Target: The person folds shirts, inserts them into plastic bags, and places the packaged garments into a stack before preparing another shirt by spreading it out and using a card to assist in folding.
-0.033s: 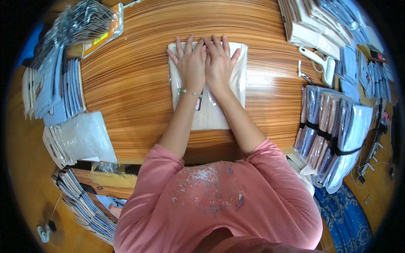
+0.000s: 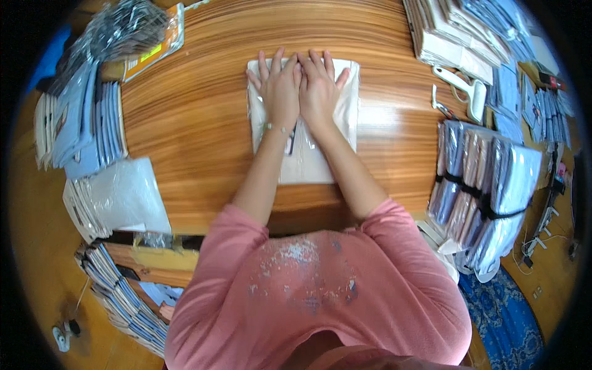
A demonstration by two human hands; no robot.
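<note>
Flat on the wooden table in front of me lies a cream folded garment in a clear plastic bag (image 2: pixel 310 168). My left hand (image 2: pixel 281 92) presses palm down on its upper part, fingers stretched out and a beaded bracelet at the wrist. Beside it, my right hand (image 2: pixel 318 92) rests flat too, fingers spread, with the two hands touching along their thumb sides. Between my wrists a dark narrow tag (image 2: pixel 290 145) shows on the garment. The part of the bag under my palms and forearms is hidden.
Bagged garments bound with black straps (image 2: pixel 475 191) stand at the right edge, below a white T-shaped handled tool (image 2: pixel 476 102). Cream folded garments (image 2: pixel 453 52) lie far right. Blue and white folded pieces (image 2: pixel 77 132), clear plastic bags (image 2: pixel 129 194) and an orange packet (image 2: pixel 176 40) line the left.
</note>
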